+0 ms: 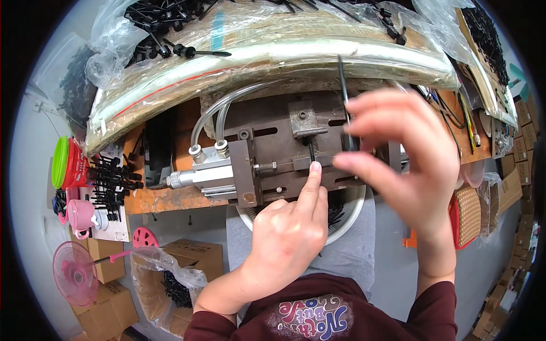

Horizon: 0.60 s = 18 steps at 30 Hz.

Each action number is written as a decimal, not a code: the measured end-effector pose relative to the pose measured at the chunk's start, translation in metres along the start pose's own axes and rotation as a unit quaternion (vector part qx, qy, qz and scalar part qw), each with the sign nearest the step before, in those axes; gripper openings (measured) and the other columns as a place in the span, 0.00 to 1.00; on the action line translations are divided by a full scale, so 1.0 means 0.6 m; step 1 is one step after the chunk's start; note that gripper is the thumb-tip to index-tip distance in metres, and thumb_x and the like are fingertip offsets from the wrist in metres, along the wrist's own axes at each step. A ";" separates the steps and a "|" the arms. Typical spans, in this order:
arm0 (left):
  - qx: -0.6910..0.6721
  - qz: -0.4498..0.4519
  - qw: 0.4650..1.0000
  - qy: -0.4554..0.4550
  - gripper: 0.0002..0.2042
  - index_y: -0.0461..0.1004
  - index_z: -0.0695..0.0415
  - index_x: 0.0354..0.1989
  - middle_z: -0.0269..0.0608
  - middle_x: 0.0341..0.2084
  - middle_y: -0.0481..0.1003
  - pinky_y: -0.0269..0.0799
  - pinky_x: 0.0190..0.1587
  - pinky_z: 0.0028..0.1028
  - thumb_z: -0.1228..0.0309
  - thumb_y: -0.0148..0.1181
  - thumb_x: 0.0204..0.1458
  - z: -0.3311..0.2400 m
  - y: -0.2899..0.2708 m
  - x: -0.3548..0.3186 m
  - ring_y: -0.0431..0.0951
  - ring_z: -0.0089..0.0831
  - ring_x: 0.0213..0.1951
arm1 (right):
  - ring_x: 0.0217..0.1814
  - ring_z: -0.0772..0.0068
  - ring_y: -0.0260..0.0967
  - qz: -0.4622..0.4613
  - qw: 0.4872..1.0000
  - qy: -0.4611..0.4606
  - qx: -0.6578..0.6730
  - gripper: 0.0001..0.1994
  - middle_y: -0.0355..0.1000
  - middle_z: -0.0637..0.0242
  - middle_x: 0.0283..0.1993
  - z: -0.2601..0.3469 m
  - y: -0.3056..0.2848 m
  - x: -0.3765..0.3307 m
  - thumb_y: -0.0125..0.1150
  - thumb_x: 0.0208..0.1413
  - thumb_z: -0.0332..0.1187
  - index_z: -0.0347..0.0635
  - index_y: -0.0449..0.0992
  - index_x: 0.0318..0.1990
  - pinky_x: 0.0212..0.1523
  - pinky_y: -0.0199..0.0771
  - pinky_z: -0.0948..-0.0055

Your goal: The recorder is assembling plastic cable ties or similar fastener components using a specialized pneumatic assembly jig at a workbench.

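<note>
In front of me a dark metal fixture [267,113] holds a short thin black piece [311,150] beside a metal block. My left hand [290,233] touches the lower end of that piece with its stretched index fingertip; its other fingers are bent, and nothing shows in its grasp. Just to the right, my right hand [404,153] is blurred by motion. Its thumb and fingers pinch a black rod-shaped part [343,85], thick at the bottom, whose slim shaft points upward. The pneumatic cylinder [213,179] sits at the fixture's left, with clear hoses running up from it.
Behind the fixture, a plastic-wrapped raised edge [273,54] borders a heap of black parts [165,28]. More black parts [111,182] hang at the left. Below stand a pink fan [75,273] and a lined carton [151,284]. A white-rimmed basin [341,230] sits over my lap.
</note>
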<state>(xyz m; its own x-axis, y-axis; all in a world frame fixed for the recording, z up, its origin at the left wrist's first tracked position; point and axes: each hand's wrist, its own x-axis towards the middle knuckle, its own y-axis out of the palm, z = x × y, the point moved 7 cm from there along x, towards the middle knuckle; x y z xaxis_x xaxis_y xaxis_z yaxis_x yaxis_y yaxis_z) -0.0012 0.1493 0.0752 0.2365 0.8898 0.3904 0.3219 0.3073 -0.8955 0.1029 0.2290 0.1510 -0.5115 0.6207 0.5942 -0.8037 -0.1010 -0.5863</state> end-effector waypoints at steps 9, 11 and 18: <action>-0.157 -0.098 0.982 -0.042 0.11 0.82 0.62 0.36 0.45 0.37 0.82 0.77 0.34 0.24 0.78 0.73 0.41 0.068 -0.147 0.033 0.82 0.27 0.33 | 0.40 0.61 0.79 0.065 0.990 -0.031 -0.120 0.15 0.76 0.48 0.53 0.014 0.041 -0.132 0.74 0.40 0.25 0.33 0.77 0.36 0.34 0.77 0.71; -0.053 -0.168 0.982 -0.067 0.09 0.81 0.65 0.39 0.44 0.36 0.82 0.75 0.40 0.22 0.82 0.66 0.48 0.105 -0.207 0.059 0.80 0.26 0.37 | 0.35 0.66 0.78 0.078 0.987 -0.043 -0.135 0.10 0.77 0.49 0.52 0.020 0.053 -0.133 0.67 0.43 0.24 0.33 0.77 0.34 0.34 0.77 0.74; 0.142 -0.104 0.984 0.015 0.13 0.79 0.59 0.49 0.43 0.49 0.80 0.70 0.56 0.30 0.76 0.60 0.55 0.260 -0.215 0.179 0.79 0.38 0.52 | 0.21 0.82 0.66 0.074 0.970 -0.092 -0.211 0.06 0.75 0.49 0.56 0.014 0.103 -0.138 0.62 0.47 0.27 0.36 0.76 0.34 0.26 0.64 0.79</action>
<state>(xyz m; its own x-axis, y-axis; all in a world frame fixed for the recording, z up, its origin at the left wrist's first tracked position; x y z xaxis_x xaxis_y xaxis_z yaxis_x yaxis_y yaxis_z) -0.1603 0.2576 0.1993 0.2212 0.7880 0.5746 0.0982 0.5682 -0.8170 0.0931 0.1651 0.0703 -0.6893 0.4704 0.5510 -0.5404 0.1728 -0.8235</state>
